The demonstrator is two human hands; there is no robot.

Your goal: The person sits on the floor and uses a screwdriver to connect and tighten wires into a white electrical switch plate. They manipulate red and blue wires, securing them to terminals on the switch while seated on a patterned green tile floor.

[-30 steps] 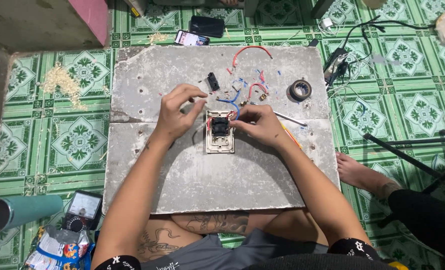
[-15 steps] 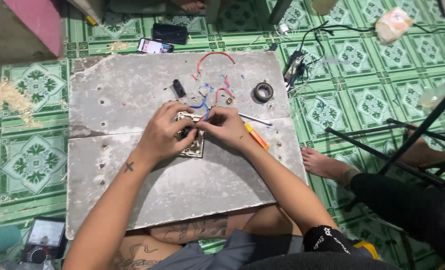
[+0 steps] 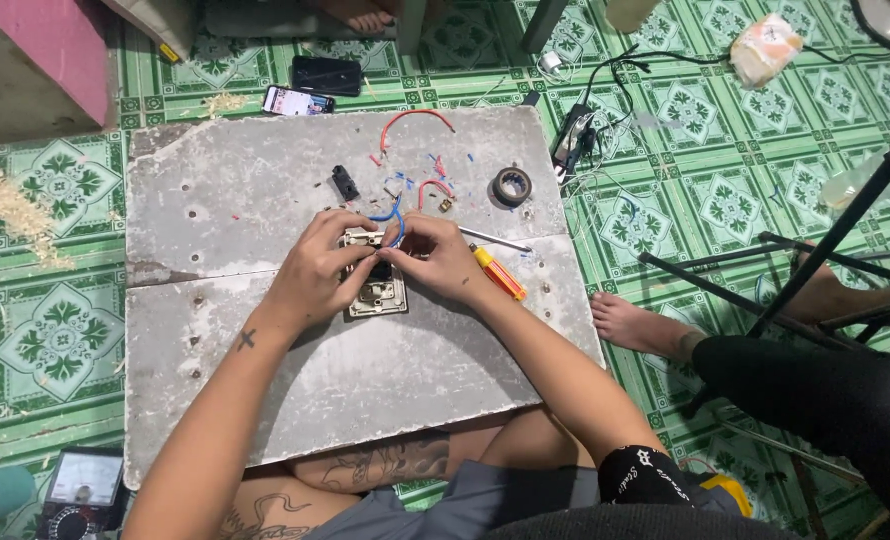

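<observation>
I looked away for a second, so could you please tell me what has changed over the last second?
Both hands closed in: the left hand and right hand now pinch together over the switch plate, by the blue wire. The plate, screwdriver and tape roll kept their places on the grey board; only the camera shifted.

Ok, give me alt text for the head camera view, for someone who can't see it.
Both hands, left hand and right hand, grip a wall switch plate with blue wires on a grey board. A screwdriver, tape roll and red wire lie nearby on it; another person's bare foot rests on the green tiled floor.
</observation>
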